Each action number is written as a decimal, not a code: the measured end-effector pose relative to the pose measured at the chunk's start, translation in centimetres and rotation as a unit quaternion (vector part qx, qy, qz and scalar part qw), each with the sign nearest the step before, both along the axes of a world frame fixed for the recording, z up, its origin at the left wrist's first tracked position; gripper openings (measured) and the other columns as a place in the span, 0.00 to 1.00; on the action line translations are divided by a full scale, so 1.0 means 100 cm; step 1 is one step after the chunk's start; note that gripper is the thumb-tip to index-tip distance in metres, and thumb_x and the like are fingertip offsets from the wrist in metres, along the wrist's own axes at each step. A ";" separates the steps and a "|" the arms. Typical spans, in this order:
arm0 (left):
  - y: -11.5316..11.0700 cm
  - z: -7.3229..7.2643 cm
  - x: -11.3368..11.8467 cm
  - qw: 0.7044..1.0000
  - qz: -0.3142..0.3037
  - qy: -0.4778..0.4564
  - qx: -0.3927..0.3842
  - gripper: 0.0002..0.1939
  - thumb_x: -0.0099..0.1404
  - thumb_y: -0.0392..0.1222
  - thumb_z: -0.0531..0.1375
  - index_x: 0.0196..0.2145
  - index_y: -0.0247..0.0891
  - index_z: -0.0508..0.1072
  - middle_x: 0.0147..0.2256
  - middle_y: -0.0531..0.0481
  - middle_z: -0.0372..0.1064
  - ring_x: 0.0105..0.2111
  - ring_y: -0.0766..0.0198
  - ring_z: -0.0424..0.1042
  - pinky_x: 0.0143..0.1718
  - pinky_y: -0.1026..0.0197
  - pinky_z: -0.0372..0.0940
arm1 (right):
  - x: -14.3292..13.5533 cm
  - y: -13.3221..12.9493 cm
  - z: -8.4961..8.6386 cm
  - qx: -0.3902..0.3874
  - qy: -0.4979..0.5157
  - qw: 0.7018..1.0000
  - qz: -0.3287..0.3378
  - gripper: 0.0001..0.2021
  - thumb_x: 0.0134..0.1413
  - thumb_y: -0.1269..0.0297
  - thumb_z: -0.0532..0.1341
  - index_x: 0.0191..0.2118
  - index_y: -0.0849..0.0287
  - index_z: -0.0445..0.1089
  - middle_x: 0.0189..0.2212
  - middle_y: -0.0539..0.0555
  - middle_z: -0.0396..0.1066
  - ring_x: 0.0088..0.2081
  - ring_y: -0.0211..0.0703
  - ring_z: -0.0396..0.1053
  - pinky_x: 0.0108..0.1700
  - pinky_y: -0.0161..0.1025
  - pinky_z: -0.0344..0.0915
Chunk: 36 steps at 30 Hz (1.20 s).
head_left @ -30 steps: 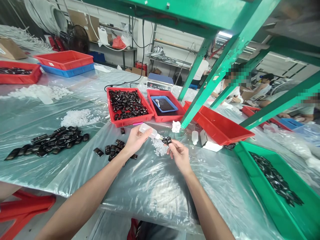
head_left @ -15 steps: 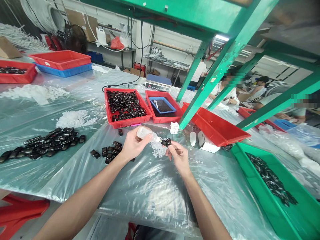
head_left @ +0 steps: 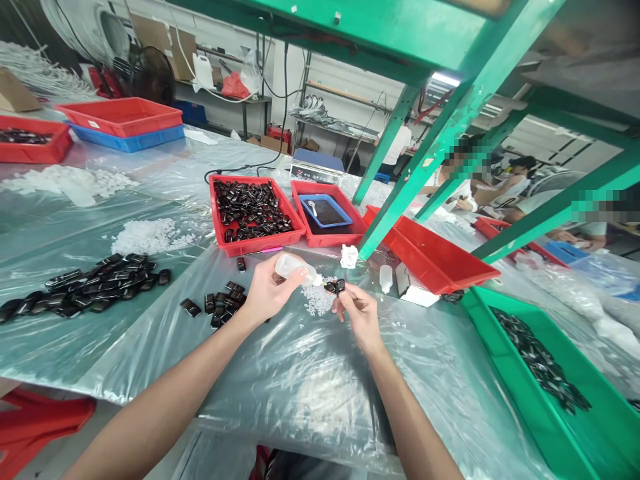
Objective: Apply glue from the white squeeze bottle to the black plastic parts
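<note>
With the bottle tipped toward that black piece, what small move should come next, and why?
Probably a light squeeze by the left hand: it holds the bottle tilted, its nozzle pointing at the black piece in the right hand.

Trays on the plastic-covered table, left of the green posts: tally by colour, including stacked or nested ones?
Red: 4 (far-left tray, top stacked tray, parts-filled tray, outer nested tray)
Blue: 2 (bottom stacked tray, inner nested tray)
Total: 6
</note>
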<state>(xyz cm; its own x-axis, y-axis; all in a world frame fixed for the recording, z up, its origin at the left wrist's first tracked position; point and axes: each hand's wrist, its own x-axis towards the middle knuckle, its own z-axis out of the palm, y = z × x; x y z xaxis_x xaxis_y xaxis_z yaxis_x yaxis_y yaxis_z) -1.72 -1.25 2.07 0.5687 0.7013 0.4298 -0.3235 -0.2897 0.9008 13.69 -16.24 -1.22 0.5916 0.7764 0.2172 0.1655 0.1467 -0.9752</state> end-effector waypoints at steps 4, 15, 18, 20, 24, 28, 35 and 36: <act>0.001 -0.001 0.001 1.000 -0.010 -0.006 -0.014 0.16 0.64 0.53 0.66 0.33 0.35 0.77 0.29 0.46 0.75 0.28 0.61 0.71 0.30 0.62 0.64 | -0.001 0.000 0.001 0.004 0.001 1.000 0.004 0.22 0.57 0.44 0.66 0.45 0.59 0.78 0.20 0.49 0.70 0.20 0.37 0.61 0.21 0.36 0.58; 0.000 0.002 0.000 1.000 -0.008 -0.007 0.007 0.15 0.65 0.52 0.65 0.34 0.36 0.78 0.30 0.47 0.76 0.27 0.63 0.70 0.27 0.62 0.62 | 0.001 0.000 0.001 0.009 -0.006 1.000 0.002 0.20 0.58 0.46 0.66 0.44 0.58 0.79 0.19 0.48 0.68 0.19 0.37 0.60 0.20 0.36 0.59; 0.005 0.002 0.003 0.999 -0.028 -0.011 -0.029 0.16 0.63 0.53 0.66 0.33 0.36 0.78 0.27 0.49 0.74 0.22 0.67 0.65 0.24 0.63 0.59 | 0.002 0.002 0.000 0.007 0.002 1.000 -0.002 0.19 0.57 0.46 0.66 0.44 0.58 0.78 0.20 0.48 0.69 0.20 0.37 0.61 0.20 0.36 0.59; 0.009 0.001 0.004 0.998 -0.029 -0.015 -0.054 0.17 0.62 0.54 0.67 0.32 0.35 0.78 0.24 0.51 0.71 0.20 0.69 0.61 0.21 0.64 0.55 | 0.003 0.003 0.000 0.011 0.012 1.000 -0.012 0.18 0.57 0.48 0.67 0.44 0.58 0.78 0.24 0.50 0.73 0.21 0.37 0.63 0.20 0.35 0.59; 0.017 -0.004 0.007 0.993 -0.007 -0.024 -0.112 0.19 0.60 0.56 0.68 0.34 0.34 0.76 0.23 0.51 0.71 0.20 0.67 0.66 0.21 0.64 0.56 | 0.006 0.004 0.001 0.023 0.041 0.998 -0.045 0.18 0.54 0.51 0.69 0.45 0.57 0.77 0.34 0.55 0.78 0.22 0.35 0.64 0.19 0.34 0.59; 0.031 -0.024 0.017 0.993 0.015 0.032 -0.110 0.22 0.55 0.52 0.72 0.41 0.37 0.73 0.36 0.46 0.79 0.33 0.59 0.78 0.33 0.60 0.68 | 0.008 0.005 0.002 0.037 0.065 0.995 -0.062 0.19 0.51 0.53 0.71 0.46 0.57 0.76 0.35 0.55 0.79 0.22 0.34 0.65 0.19 0.33 0.59; 0.051 -0.061 0.023 0.981 0.009 0.193 0.021 0.17 0.55 0.41 0.66 0.43 0.38 0.72 0.43 0.45 0.79 0.43 0.55 0.78 0.50 0.51 0.69 | 0.012 0.006 -0.002 0.047 0.072 0.994 -0.072 0.20 0.49 0.53 0.72 0.46 0.56 0.75 0.36 0.55 0.80 0.23 0.35 0.66 0.18 0.32 0.58; 0.052 -0.061 0.022 0.977 0.010 0.209 0.041 0.17 0.56 0.42 0.66 0.43 0.38 0.72 0.44 0.46 0.79 0.43 0.55 0.78 0.50 0.52 0.69 | 0.012 0.006 -0.002 0.047 0.071 0.994 -0.073 0.20 0.49 0.53 0.72 0.46 0.56 0.75 0.36 0.55 0.80 0.23 0.35 0.66 0.18 0.32 0.58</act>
